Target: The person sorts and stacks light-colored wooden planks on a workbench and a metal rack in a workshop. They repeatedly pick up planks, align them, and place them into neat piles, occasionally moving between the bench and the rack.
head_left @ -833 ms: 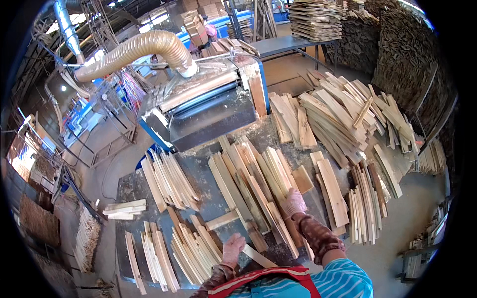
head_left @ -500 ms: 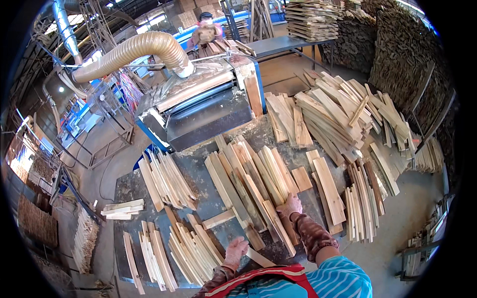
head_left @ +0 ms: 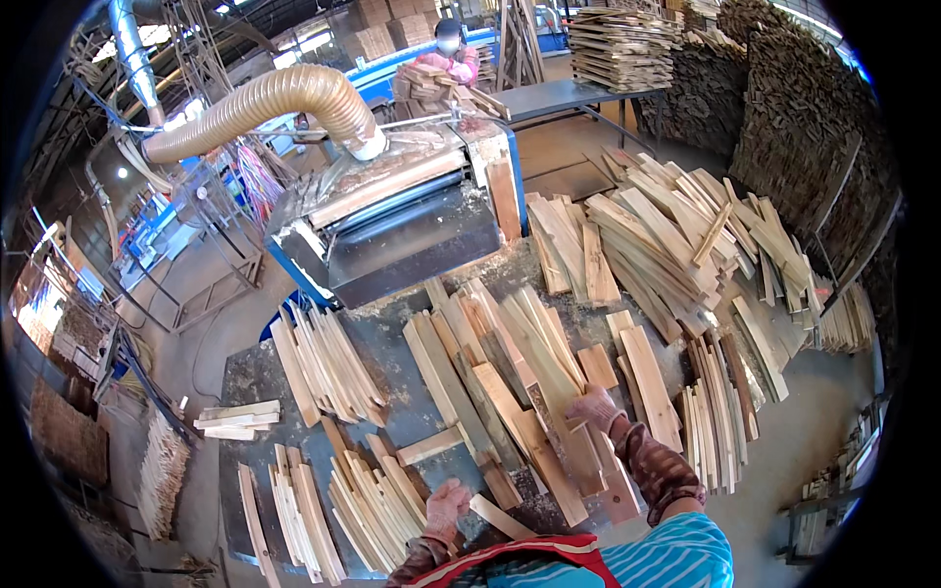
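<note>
Fingers bent, the worker's right hand [head_left: 593, 406] rests on the edge of a long plank [head_left: 546, 363] in the middle of a dark worktable [head_left: 248, 374]; whether the grip is clamped cannot be told. The left hand [head_left: 448, 500], its fingers curled, hovers or rests at the near side, just beside a short pale slat [head_left: 500, 516]; whether it holds anything is unclear.

The plank lies among a row of boards set lengthwise, with a small squarish wood block [head_left: 595, 366] just beyond the right hand. To the left, a fan of narrow strips [head_left: 330, 365] and a nearer bundle of battens [head_left: 371, 498] share the table; to the right stand more slats [head_left: 713, 421], side by side.

Beyond the row sits a planer-like machine [head_left: 412, 250] with a black bed, a ribbed tan hose [head_left: 263, 105] arching from its top. A jumbled heap of boards [head_left: 667, 230] spreads to its right. Farther back, a co-worker in pink [head_left: 463, 67] stands behind stacked wood, near a metal bench [head_left: 551, 98] bearing a tall pile of planks [head_left: 620, 49].
</note>
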Demonstrator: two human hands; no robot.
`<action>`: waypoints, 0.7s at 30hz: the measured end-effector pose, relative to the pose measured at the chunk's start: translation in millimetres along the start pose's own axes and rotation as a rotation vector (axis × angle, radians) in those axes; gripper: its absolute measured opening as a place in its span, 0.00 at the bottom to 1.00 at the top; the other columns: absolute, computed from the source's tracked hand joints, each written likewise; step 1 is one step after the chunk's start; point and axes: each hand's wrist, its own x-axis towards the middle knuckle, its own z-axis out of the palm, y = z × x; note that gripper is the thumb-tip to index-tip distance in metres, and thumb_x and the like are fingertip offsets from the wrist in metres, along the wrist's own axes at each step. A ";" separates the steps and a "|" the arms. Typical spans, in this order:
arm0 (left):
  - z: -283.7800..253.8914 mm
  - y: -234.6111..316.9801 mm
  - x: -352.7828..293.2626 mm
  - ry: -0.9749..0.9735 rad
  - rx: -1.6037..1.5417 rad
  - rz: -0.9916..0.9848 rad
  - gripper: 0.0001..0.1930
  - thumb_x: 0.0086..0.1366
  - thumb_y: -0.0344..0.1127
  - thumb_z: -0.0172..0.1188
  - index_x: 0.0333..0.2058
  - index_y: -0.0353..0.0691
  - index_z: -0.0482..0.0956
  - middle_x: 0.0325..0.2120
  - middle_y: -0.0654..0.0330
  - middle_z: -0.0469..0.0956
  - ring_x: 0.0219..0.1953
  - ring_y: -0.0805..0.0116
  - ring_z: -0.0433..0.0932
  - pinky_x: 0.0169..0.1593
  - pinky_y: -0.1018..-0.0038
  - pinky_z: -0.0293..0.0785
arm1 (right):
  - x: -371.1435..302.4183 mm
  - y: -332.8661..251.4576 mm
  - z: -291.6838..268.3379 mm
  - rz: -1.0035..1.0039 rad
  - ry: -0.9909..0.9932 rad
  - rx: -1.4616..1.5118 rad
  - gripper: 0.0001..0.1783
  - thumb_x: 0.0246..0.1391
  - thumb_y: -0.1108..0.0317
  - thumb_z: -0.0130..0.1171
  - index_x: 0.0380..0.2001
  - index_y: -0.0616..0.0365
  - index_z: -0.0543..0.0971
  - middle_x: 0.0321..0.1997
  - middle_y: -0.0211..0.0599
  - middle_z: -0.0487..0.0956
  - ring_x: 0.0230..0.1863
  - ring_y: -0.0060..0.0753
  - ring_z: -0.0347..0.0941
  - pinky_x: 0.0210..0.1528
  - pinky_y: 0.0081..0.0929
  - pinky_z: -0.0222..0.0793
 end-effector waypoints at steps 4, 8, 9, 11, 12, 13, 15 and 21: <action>20.0 10.5 15.0 -0.084 0.003 0.023 0.16 0.69 0.34 0.61 0.53 0.37 0.73 0.36 0.62 0.80 0.36 0.71 0.79 0.37 0.77 0.77 | -30.3 -118.2 29.2 -0.063 0.174 -0.477 0.29 0.43 0.51 0.71 0.38 0.65 0.77 0.34 0.51 0.84 0.39 0.46 0.83 0.41 0.40 0.78; 70.3 43.9 33.0 -0.278 0.085 0.046 0.23 0.72 0.45 0.56 0.59 0.39 0.69 0.34 0.66 0.73 0.36 0.76 0.73 0.38 0.76 0.71 | -44.2 -150.2 83.4 -0.029 0.084 -0.571 0.38 0.46 0.49 0.65 0.57 0.60 0.72 0.53 0.56 0.79 0.56 0.55 0.76 0.59 0.43 0.71; 92.8 47.9 29.1 -0.211 -0.014 -0.002 0.19 0.71 0.45 0.58 0.55 0.45 0.70 0.39 0.66 0.74 0.41 0.73 0.73 0.44 0.72 0.71 | -45.0 -129.2 93.5 -0.113 0.062 -0.676 0.40 0.47 0.48 0.65 0.60 0.58 0.69 0.58 0.57 0.75 0.60 0.56 0.71 0.63 0.44 0.68; 104.0 43.6 50.3 -0.181 -0.107 -0.045 0.19 0.71 0.46 0.59 0.56 0.50 0.69 0.48 0.63 0.73 0.51 0.66 0.72 0.53 0.65 0.69 | -48.4 -105.4 116.9 -0.300 0.002 -0.913 0.44 0.49 0.49 0.64 0.67 0.55 0.64 0.68 0.56 0.66 0.69 0.59 0.61 0.69 0.48 0.59; 91.6 26.7 66.6 -0.224 -0.105 -0.049 0.24 0.71 0.48 0.58 0.62 0.50 0.66 0.54 0.60 0.72 0.56 0.61 0.70 0.56 0.62 0.68 | -56.1 -99.3 129.5 -0.399 -0.036 -1.042 0.46 0.50 0.49 0.64 0.69 0.54 0.62 0.72 0.55 0.60 0.73 0.60 0.55 0.73 0.49 0.54; 95.1 20.4 68.4 -0.215 -0.082 -0.085 0.25 0.71 0.48 0.58 0.63 0.50 0.65 0.55 0.59 0.72 0.57 0.59 0.70 0.57 0.60 0.68 | -61.7 -90.8 132.3 -0.491 0.025 -1.074 0.46 0.50 0.49 0.63 0.70 0.52 0.62 0.73 0.54 0.60 0.74 0.59 0.52 0.74 0.51 0.50; 107.2 26.6 79.0 -0.216 -0.018 -0.110 0.28 0.71 0.48 0.57 0.66 0.50 0.62 0.57 0.56 0.71 0.58 0.55 0.69 0.58 0.57 0.67 | -59.7 -74.4 134.2 -0.424 0.052 -1.048 0.46 0.48 0.49 0.65 0.69 0.51 0.62 0.73 0.51 0.59 0.75 0.61 0.51 0.75 0.50 0.49; 110.1 26.5 106.2 -0.088 0.050 -0.150 0.16 0.70 0.42 0.58 0.54 0.48 0.70 0.44 0.60 0.75 0.40 0.64 0.74 0.42 0.67 0.72 | -56.4 -59.5 114.1 -0.273 0.111 -0.804 0.48 0.47 0.50 0.69 0.69 0.53 0.63 0.73 0.52 0.61 0.70 0.59 0.61 0.71 0.46 0.60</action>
